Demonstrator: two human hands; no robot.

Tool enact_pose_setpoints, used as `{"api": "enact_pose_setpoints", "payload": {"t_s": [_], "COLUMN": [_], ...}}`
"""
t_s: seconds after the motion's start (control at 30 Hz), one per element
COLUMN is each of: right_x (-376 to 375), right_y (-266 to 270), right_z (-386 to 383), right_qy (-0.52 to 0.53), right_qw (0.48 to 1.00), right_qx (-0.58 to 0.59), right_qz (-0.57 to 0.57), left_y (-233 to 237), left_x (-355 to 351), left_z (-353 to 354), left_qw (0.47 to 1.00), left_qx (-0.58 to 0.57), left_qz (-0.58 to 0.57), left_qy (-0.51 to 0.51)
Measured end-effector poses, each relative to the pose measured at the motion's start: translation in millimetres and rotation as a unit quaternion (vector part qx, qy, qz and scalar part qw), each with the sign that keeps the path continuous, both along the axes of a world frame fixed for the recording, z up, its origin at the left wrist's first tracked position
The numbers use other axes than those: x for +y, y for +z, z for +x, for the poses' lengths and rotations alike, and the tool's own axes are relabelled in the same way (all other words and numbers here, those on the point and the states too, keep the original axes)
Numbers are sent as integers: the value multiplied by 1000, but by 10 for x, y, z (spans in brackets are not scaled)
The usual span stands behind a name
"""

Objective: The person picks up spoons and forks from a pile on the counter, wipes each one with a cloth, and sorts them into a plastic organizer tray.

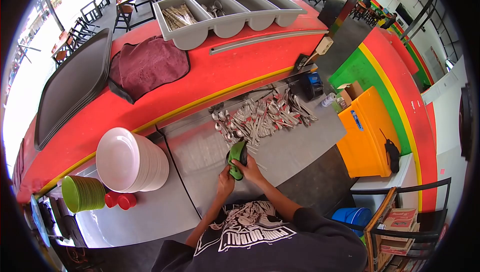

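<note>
Both hands hold a green cloth (237,155) with a dark edge, close in front of my body over the steel counter (192,153). My left hand (226,183) is closed on its lower end. My right hand (250,169) wraps around its right side. I cannot tell whether any cutlery is inside the folds. Just beyond the cloth lies a wide, loose pile of forks and spoons (262,118), some with red on their handles. A few pieces lie close to the cloth's right side.
A grey cutlery tray (186,40) holding spoons and thin pale sticks stands on the red ledge, beside a maroon cloth (150,64) and stacked dark trays (75,89). White plates (120,159), green dishes (77,194) and red cups (126,201) stand left; an orange bin (367,137) stands right.
</note>
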State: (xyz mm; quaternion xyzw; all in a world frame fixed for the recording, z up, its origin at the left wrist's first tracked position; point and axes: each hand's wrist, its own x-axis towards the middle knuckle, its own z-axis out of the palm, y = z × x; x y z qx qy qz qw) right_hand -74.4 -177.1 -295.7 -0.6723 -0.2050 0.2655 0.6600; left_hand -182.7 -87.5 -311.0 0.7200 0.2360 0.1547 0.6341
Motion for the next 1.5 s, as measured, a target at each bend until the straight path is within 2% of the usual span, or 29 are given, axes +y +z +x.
{"api": "enact_pose_setpoints", "payload": {"t_s": [0.1,0.2,0.3,0.37,0.5,0.6,0.67,0.7,0.77,0.8,0.87,0.97,1.1,1.17,1.27,1.3,1.37,1.47,1.5], "right_x": [51,67,1,-48,-146,-277,-345,-371,-385,-383,-359,-332,-337,-353,-442,-485,-589,-610,-586], "right_y": [49,-37,45,19,15,90,148,178,231,236,183,154,177,-31,-242,-257,-8,399,604], "right_z": [-139,-120,-61,-67,-66,-31,-99,-146,-239,-268,-276,-226,-147,-97,8,48,82,-51,-140], "right_qy": [-79,-151,-169,-186,-217,-168,-93,-55,-50,-46,-80,-145,-194,-217,-254,-266,-171,-33,9], "right_qw": [996,976,975,974,960,966,976,979,982,984,979,969,949,939,913,901,911,913,914], "right_qx": [38,153,139,126,152,196,198,198,180,170,181,199,244,266,318,338,356,357,353], "right_qz": [35,30,-36,-37,-96,2,1,0,26,38,39,11,-35,-33,20,47,123,193,198], "left_y": [140,241,194,276,395,458,361,320,237,231,220,199,232,287,254,251,251,348,371], "left_x": [-55,-150,-221,-252,-304,-276,-260,-271,-307,-315,-319,-330,-414,-447,-401,-378,-311,-178,-191], "left_z": [-81,-99,-151,-193,-246,-266,-260,-248,-219,-220,-229,-257,-255,-255,-275,-289,-330,-354,-370], "left_qw": [997,991,986,984,987,989,994,996,994,992,985,978,980,982,996,1000,990,934,930], "left_qx": [35,60,50,55,64,76,66,28,-51,-48,-43,27,17,-9,-10,14,60,114,109], "left_qz": [71,117,160,167,146,127,85,88,92,117,167,201,196,190,86,16,-123,-333,-341], "left_qy": [10,25,20,10,2,2,14,12,11,7,1,-57,-33,-13,-17,-20,-22,-63,-81]}}
